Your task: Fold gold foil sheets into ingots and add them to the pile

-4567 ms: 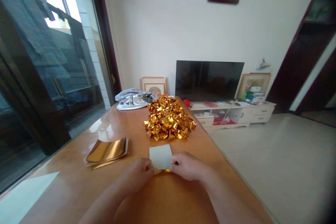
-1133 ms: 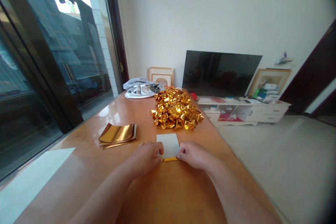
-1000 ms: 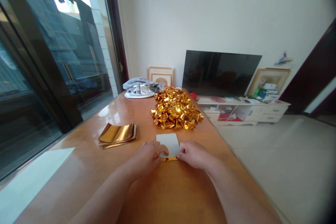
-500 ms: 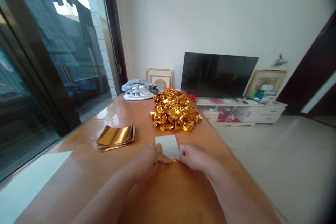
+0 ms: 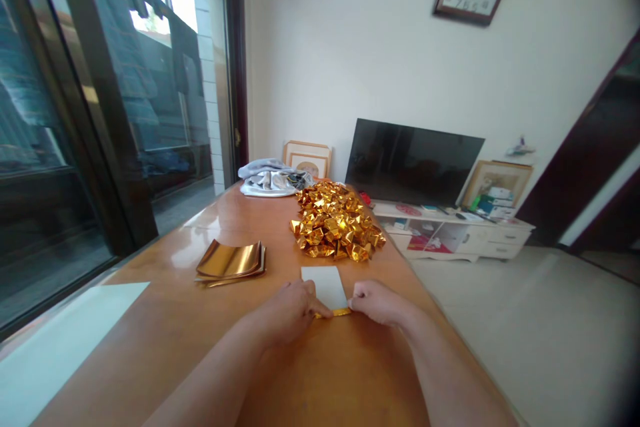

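Note:
A sheet of gold foil paper [image 5: 324, 285] lies on the table, pale side up, its near edge folded over into a narrow gold strip. At the left end of that strip is my left hand [image 5: 296, 310], fingers curled and the index finger pressing along the fold. My right hand [image 5: 376, 301] is closed at the right end, thumb and fingertips gripping the folded edge. To the left sits a stack of gold foil sheets [image 5: 233, 260], slightly curled. Just beyond the sheet is a heap of folded gold foil pieces [image 5: 340, 223].
The wooden table [image 5: 320, 380] ends at the right above the floor. A pale sheet [image 5: 75, 340] lies at its left edge. Grey cloth [image 5: 273, 180] rests at the far end. Beyond stand a television [image 5: 415, 160] and a low white cabinet [image 5: 470, 240].
The head view has tilted up and shifted, bringing the wall clock further into view. My right hand has slid slightly right along the fold, and more of the gold strip shows between the hands.

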### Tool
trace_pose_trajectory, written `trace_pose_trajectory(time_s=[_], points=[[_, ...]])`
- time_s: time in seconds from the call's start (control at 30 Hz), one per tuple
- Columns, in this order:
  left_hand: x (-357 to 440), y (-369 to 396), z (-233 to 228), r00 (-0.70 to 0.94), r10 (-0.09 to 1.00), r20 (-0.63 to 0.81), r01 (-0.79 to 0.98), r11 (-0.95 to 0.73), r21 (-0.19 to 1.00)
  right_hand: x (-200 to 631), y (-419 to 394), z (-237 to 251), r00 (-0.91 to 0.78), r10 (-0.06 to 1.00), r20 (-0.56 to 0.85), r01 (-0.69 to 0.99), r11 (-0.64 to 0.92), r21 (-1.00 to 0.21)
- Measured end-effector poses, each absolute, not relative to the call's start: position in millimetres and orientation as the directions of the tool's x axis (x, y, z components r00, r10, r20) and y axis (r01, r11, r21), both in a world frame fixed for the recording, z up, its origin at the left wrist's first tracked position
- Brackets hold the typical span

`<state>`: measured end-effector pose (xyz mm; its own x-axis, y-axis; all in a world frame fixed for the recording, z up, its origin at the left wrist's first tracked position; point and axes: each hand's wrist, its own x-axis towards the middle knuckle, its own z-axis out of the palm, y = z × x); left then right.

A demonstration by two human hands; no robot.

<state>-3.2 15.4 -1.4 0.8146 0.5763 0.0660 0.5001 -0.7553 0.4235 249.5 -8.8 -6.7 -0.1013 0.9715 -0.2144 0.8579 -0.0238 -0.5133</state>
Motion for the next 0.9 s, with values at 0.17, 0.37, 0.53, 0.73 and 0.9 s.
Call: trace_pose_trajectory(time_s=[0.17,0.37,0.53,0.73,0.9], points=[[-4.0,16.0,-3.9,0.789,0.608,0.082,0.536,-0.749,0.39,248.9,-5.4,-11.5,-0.095,0.969,-0.229,0.844,-0.043,-0.534],[-2.9,15.5,-3.4,0.766,0.639,0.07,0.57,-0.726,0.384,247.3,-13.0,-1.2,-0.14,0.968,-0.21,0.875,0.022,-0.484],[-2.8,14.0,0.3,0.771,0.635,0.055,0.573,-0.729,0.375,236.7,-22.3,24.7,-0.194,0.975,-0.111,0.906,0.135,-0.402],[-2.1,13.4,0.6,0.768,0.637,0.062,0.574,-0.729,0.372,204.0,-59.0,32.0,-0.275,0.96,0.061,0.948,0.281,-0.147],[-2.0,13.7,1.0,0.762,0.646,0.047,0.587,-0.719,0.373,188.3,-86.4,16.6,-0.23,0.973,0.013,0.973,0.23,-0.001]])
